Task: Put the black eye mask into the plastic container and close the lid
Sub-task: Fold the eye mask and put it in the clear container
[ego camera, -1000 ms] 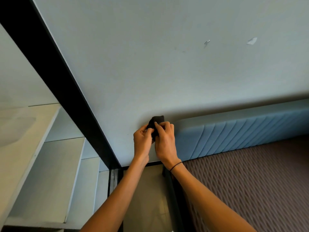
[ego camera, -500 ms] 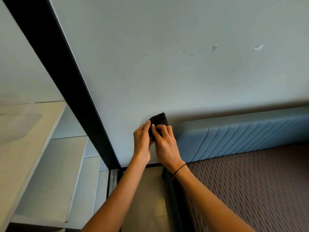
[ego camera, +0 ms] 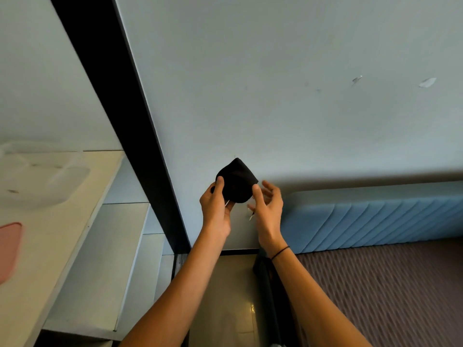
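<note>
The black eye mask [ego camera: 237, 180], folded into a small bundle, is held up in front of the pale wall at mid-frame. My left hand [ego camera: 217, 209] grips its left side with the thumb on the front. My right hand [ego camera: 266, 206] touches its right edge with the thumb, its other fingers spread apart. A clear plastic container [ego camera: 41, 175] lies on the cream shelf top [ego camera: 82, 209] at the far left, blurred; I cannot tell whether its lid is on.
A pink object [ego camera: 8, 249] lies on the shelf at the left edge. A black post [ego camera: 125, 121] runs diagonally between the shelf and the wall. A blue padded headboard [ego camera: 370, 216] and a brown patterned bed cover [ego camera: 388, 291] fill the right side.
Both hands have lifted the mask slightly and moved apart. My right hand's fingers have opened off the mask, and the view has swung left, bringing the shelf and container into sight.
</note>
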